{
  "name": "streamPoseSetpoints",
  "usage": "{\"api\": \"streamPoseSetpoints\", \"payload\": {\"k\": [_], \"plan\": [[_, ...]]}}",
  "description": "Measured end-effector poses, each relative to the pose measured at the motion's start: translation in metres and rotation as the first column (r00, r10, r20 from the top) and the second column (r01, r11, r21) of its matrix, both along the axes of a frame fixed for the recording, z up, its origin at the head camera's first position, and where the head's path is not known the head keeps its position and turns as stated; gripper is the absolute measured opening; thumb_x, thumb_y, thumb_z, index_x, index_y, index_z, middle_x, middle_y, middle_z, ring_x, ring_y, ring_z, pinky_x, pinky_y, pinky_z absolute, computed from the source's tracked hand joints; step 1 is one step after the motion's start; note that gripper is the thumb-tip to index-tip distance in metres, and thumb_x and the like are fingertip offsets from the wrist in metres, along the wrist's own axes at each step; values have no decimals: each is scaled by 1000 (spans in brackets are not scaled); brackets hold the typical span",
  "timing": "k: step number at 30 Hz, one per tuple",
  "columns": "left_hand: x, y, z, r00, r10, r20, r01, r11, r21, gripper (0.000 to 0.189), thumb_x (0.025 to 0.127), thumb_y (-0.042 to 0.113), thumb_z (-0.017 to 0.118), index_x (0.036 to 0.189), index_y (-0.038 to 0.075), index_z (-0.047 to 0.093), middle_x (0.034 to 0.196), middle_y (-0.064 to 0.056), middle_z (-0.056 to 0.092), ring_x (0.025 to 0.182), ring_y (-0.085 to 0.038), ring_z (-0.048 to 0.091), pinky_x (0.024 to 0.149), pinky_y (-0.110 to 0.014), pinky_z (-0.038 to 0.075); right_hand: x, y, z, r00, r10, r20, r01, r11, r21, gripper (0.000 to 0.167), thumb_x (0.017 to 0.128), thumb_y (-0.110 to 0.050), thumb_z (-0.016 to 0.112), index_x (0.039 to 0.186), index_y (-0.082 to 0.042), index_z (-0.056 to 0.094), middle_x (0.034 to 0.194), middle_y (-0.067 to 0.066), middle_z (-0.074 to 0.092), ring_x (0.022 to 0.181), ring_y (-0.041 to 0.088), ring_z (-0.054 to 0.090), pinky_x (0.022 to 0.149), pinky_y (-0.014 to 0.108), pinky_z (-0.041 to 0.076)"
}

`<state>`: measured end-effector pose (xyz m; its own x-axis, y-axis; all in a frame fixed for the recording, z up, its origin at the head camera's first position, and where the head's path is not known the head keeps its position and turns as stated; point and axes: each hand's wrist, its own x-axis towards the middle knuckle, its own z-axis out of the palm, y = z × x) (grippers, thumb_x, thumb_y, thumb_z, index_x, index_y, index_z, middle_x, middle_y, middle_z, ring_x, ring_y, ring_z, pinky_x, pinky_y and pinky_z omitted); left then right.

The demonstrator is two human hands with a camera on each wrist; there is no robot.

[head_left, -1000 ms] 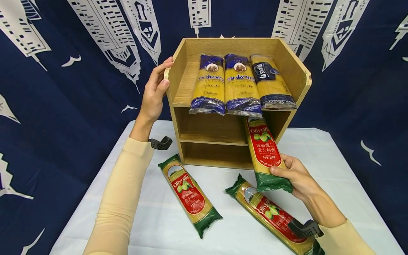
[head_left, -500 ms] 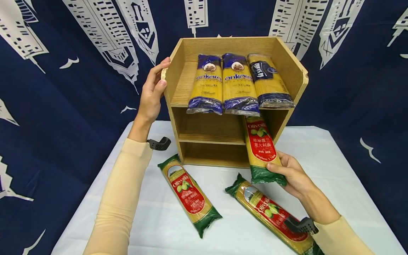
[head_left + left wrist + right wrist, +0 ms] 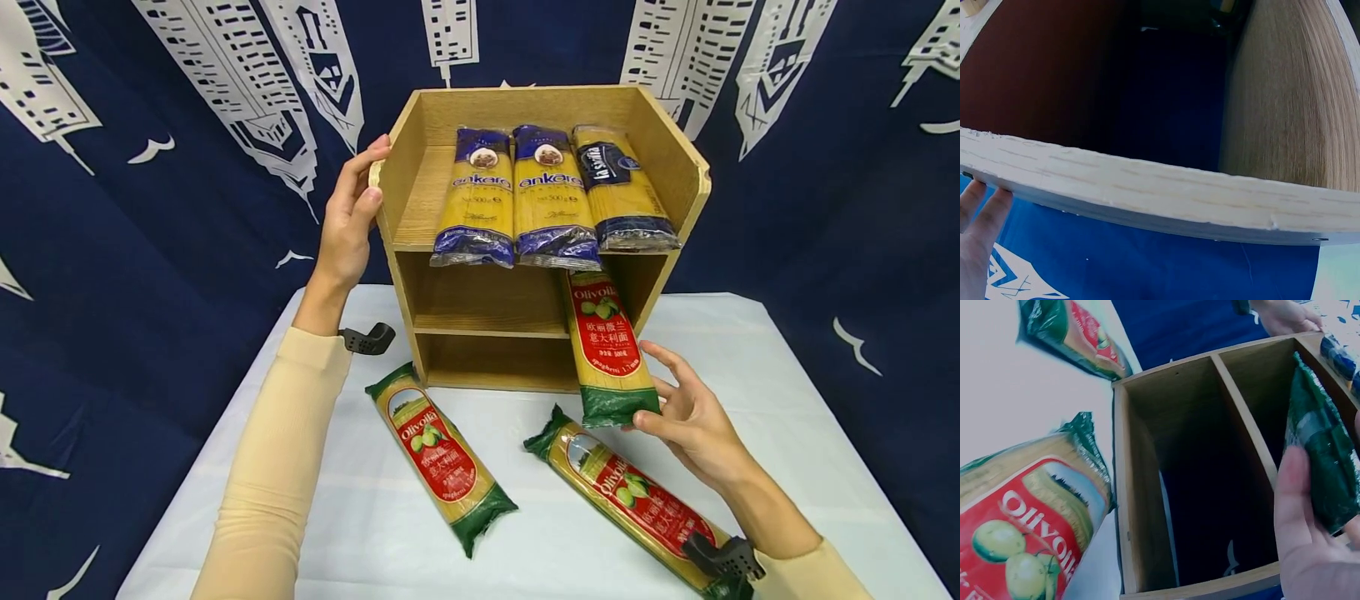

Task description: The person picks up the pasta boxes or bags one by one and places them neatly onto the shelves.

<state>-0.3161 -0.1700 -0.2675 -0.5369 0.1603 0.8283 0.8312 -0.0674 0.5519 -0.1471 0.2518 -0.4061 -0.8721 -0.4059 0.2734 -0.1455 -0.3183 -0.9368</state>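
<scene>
My left hand [image 3: 348,221] holds the left side wall of a wooden shelf unit [image 3: 405,292], thumb in front. In the left wrist view, its fingertips [image 3: 994,206] touch the outer face of the wall. My right hand [image 3: 697,425] pinches the green lower end of an Olivoilà spaghetti pack [image 3: 607,333], thumb at the corner, index finger along the right edge. The pack's far end lies inside the middle compartment, hidden under the top shelf; its near end sticks out. In the right wrist view my thumb [image 3: 1294,494] lies against the green end [image 3: 1319,444].
Two more Olivoilà packs lie on the white table: one pack [image 3: 442,458] front left, another pack [image 3: 637,500] beneath my right wrist. The top shelf holds two Ankara packs [image 3: 476,200] and a La Sovita-like pack [image 3: 622,192], ends overhanging. A blue patterned cloth [image 3: 187,250] hangs behind.
The spaghetti pack has gone slightly farther into the middle compartment and straightened. My right fingers have loosened and shifted to its lower corner and edge. The left hand keeps its hold.
</scene>
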Motion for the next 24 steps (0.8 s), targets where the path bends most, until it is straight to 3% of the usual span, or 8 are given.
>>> {"api": "streamPoseSetpoints", "payload": {"k": [5,12,24], "plan": [[3,-1,0,1000,10,7,-10,1000,-14,49,100,21,47,143,-3,48,158,-14,41,148,-24,34,116,-42,31,2,-6,-6,998,22,-67,-14,993,118,79,88,24,58,156,1,27,144,19,43,112,21,62,88,34,56],[2,0,1,1000,4,3,-4,1000,-3,49,99,20,47,142,-4,48,158,-15,41,148,-25,34,117,-42,30,4,-20,-6,975,-166,-147,201,940,274,74,85,16,71,150,-1,41,139,15,50,115,20,60,92,27,53],[1,0,0,1000,-1,8,1,1000,1,49,99,20,47,142,-4,48,158,-15,41,147,-25,35,116,-43,32,-13,-28,-3,965,-249,-85,263,923,281,70,90,10,69,152,-6,41,133,18,48,102,19,65,84,27,56]]}}
